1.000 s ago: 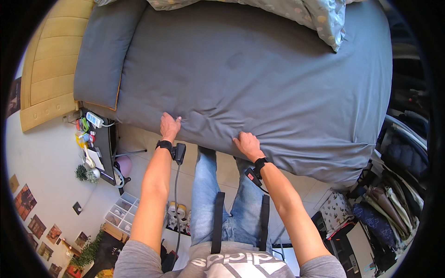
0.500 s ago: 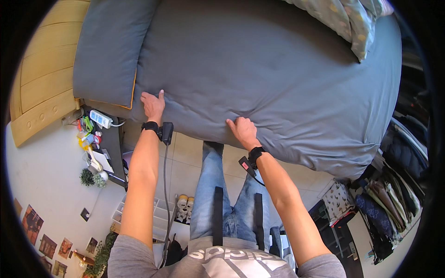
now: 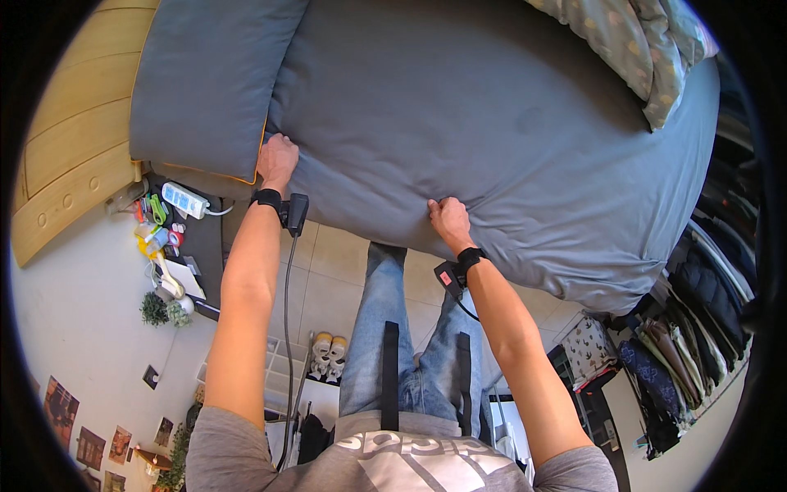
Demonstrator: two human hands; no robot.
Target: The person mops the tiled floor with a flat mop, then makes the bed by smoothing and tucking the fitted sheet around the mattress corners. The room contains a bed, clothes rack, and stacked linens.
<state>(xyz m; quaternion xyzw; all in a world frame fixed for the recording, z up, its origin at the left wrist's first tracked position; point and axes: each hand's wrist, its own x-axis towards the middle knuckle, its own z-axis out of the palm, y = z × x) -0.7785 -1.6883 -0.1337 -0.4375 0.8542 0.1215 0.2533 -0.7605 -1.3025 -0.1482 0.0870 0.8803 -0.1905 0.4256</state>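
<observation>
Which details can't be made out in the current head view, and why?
Head view:
Left hand: fingertips, hidden behind its own knuckles.
Right hand: whether it pinches the grey sheet, hidden likewise.
Pillow and patterned quilt: far ends, cut off by the top edge.
Wall photos: subjects too small.

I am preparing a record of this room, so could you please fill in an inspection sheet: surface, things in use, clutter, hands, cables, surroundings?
Surface: gray sheet, wrinkled toward the lower right.
Things in use: the sheet; gray pillow with orange edging.
Clutter: patterned bedding bunched at upper right; power strip and small items at left.
Hands: left hand at the pillow's edge, right hand on the sheet farther right; fingers curled, grip on the cloth unclear.
Cables: black cable hanging from the left wrist device; white cord at the power strip.
Surroundings: wooden headboard and white wall at left; shoes near the legs; clothes at right.
</observation>
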